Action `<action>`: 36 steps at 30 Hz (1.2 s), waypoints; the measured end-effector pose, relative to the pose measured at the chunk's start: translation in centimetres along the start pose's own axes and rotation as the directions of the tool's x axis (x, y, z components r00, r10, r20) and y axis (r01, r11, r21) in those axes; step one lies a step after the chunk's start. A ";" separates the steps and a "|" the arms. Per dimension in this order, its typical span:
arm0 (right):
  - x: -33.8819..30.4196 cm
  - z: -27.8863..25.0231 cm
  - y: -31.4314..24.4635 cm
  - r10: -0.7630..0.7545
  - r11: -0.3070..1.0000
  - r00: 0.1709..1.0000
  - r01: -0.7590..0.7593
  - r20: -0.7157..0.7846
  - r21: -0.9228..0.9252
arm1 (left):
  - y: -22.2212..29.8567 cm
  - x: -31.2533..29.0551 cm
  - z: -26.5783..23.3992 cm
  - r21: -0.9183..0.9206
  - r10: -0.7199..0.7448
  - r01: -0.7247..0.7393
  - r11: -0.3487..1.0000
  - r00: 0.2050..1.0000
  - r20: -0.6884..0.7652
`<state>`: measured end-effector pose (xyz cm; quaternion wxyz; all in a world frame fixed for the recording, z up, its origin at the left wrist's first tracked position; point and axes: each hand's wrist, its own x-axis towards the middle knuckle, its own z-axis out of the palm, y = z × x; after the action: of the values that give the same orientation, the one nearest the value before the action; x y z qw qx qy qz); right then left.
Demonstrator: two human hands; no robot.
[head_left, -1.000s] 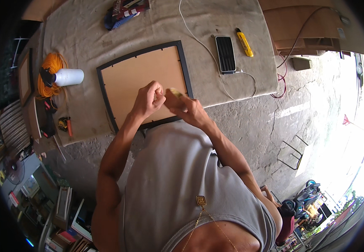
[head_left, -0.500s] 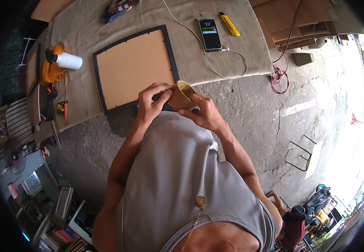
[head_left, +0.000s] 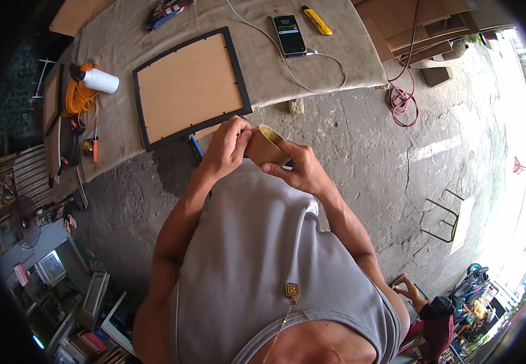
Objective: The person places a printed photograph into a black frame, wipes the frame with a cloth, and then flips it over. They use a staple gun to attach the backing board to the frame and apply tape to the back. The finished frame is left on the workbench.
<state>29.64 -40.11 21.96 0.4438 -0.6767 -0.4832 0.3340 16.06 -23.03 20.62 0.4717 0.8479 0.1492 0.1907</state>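
Observation:
A wide roll of brown packing tape (head_left: 263, 147) is held up between my hands, just off the table's near edge. My right hand (head_left: 302, 167) is closed on its right side, with the thumb underneath and the fingers at the rim. My left hand (head_left: 229, 145) is pinched at the roll's left side, its thumb and fingertips against the tape; whether a loose end is between them is hidden. Beyond my hands lies a black picture frame (head_left: 234, 73) on the cloth-covered table (head_left: 108, 45), its brown backing board (head_left: 190, 85) facing up.
A phone (head_left: 289, 35) with a white cable and a yellow utility knife (head_left: 316, 20) lie at the table's far right. On the left are a white bottle (head_left: 101, 80), orange cord (head_left: 78, 99) and a tape measure (head_left: 88, 147). A person (head_left: 436, 324) sits at lower right.
The table and picture frame sit slightly higher and further left in the view. The roll stays in my hands, slightly lower in the picture, and a blue-handled item now shows below the frame.

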 end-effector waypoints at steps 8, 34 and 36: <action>-1.0 -0.4 1.0 0.066 0.996 0.992 -0.072 -0.110 -0.047 | 2.5 -0.1 -0.4 -0.139 -0.320 0.325 0.936 0.946 0.055; 10.2 4.2 3.6 0.364 0.907 0.925 -0.379 0.111 0.182 | -7.6 9.9 -7.3 0.049 -0.120 0.133 0.990 0.969 -0.216; 13.4 5.0 4.3 0.263 0.931 0.961 -0.276 0.083 0.241 | -12.5 13.8 -8.9 0.062 -0.209 0.227 0.972 0.954 -0.214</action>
<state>30.95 -26.64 15.77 0.4634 -0.6668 -0.3506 0.4666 23.21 -4.09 16.72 0.4349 0.8213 0.2981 0.2178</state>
